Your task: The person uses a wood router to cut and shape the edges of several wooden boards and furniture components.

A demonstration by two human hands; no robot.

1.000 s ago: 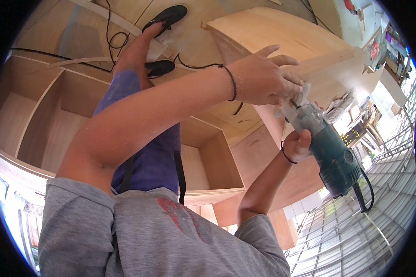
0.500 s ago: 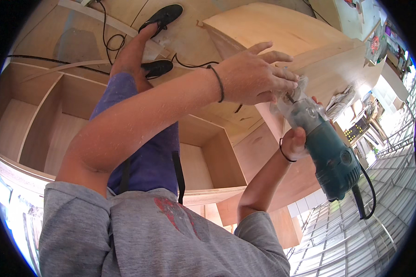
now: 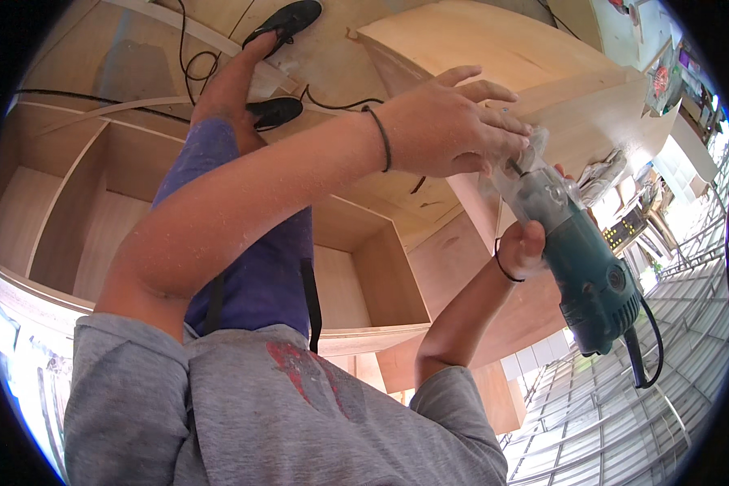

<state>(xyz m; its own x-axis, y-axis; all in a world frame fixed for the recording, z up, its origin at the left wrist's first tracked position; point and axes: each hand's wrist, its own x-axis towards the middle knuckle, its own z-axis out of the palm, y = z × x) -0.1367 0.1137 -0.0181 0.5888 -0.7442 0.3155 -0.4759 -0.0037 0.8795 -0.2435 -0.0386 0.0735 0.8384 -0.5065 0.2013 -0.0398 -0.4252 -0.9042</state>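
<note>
My right hand [image 3: 526,247] is wrapped round the teal body of a trim router [image 3: 585,271], with its thumb on the near side and other fingertips showing at the far side. The tool lies tilted, its clear plastic base pointing up and left and its cord end down and right. At the clear base [image 3: 535,182], my left hand [image 3: 454,125] has its thumb and forefinger on the rim, while its outer fingers stand spread. A metal shaft shows inside the base. How the thumb meets the rim is partly hidden.
An open wooden cabinet frame [image 3: 109,121] with compartments lies by my legs. Plywood panels [image 3: 486,40] stand at the far right. Black cords [image 3: 188,57] trail over the floor near my shoes [image 3: 287,24]. A metal grille [image 3: 624,421] spans the right.
The router has shifted slightly right and down in my right hand. My left hand has moved a little to the right with it, still at the clear base.
</note>
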